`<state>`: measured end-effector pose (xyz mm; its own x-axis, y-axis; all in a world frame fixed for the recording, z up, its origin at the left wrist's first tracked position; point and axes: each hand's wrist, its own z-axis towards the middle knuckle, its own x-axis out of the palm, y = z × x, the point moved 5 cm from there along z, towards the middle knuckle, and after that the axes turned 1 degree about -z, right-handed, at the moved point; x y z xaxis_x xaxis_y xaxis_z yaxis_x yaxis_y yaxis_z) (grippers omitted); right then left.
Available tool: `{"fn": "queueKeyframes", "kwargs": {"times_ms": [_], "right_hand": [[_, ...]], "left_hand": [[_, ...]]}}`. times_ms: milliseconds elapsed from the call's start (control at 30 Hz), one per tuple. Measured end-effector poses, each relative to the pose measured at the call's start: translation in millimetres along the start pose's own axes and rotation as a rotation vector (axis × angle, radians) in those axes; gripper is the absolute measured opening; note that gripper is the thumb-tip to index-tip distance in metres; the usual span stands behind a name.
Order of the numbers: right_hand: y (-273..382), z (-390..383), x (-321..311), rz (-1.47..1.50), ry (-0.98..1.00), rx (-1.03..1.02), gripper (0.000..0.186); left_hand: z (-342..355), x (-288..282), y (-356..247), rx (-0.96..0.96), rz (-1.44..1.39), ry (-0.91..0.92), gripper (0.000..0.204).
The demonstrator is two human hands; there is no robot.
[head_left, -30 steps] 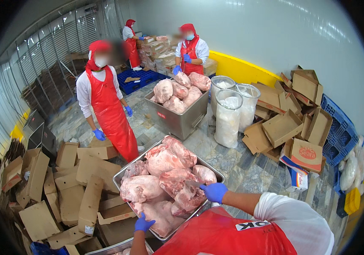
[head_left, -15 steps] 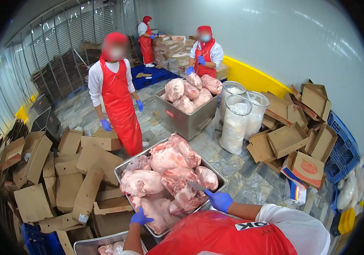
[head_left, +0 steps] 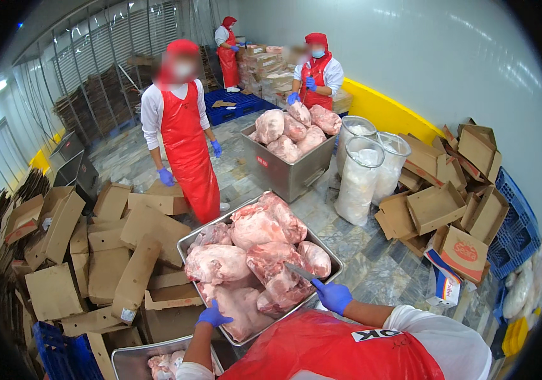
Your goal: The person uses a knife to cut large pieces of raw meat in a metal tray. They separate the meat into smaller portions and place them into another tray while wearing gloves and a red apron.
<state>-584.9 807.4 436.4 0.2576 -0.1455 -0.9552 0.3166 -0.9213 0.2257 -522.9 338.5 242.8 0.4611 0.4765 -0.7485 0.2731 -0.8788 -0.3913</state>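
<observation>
My right hand (head_left: 334, 296) is closed on a knife (head_left: 301, 272), its blade pointing up-left over a red-streaked meat piece (head_left: 270, 263) in a steel bin (head_left: 338, 267). The bin is heaped with large raw pink meat pieces (head_left: 214, 259). At its lower-left side, my left hand (head_left: 214, 316), in a blue glove like the right, rests with fingers spread on a pale meat piece (head_left: 239, 316). Below left, a second steel container (head_left: 119, 361) holds more meat.
Three co-workers in red aprons stand ahead (head_left: 187, 152) (head_left: 318, 82) (head_left: 226, 57), one behind another meat-filled steel bin (head_left: 283, 171). Tall bagged containers (head_left: 359, 183), discarded cartons (head_left: 429, 209) and blue pallets (head_left: 511, 215) are right; flattened cartons (head_left: 94, 266) pile left; stacked boxes (head_left: 264, 69) stand behind.
The whole view has shifted, so the scene sits further right and higher in the picture. The knife and both my hands keep much the same place on the meat.
</observation>
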Motion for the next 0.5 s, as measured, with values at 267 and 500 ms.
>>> {"fn": "queueKeyframes", "kwargs": {"times_ms": [267, 500], "right_hand": [[-5.6, -1.9, 5.2, -0.044, -0.019, 0.016, 0.045], [-6.9, -3.6, 8.8, -0.021, -0.035, -0.007, 0.045]], "left_hand": [[-5.8, -8.9, -16.3, -0.027, -0.012, 0.074, 0.141], [-13.6, -14.1, -20.4, -0.026, -0.048, 0.091, 0.139]]}}
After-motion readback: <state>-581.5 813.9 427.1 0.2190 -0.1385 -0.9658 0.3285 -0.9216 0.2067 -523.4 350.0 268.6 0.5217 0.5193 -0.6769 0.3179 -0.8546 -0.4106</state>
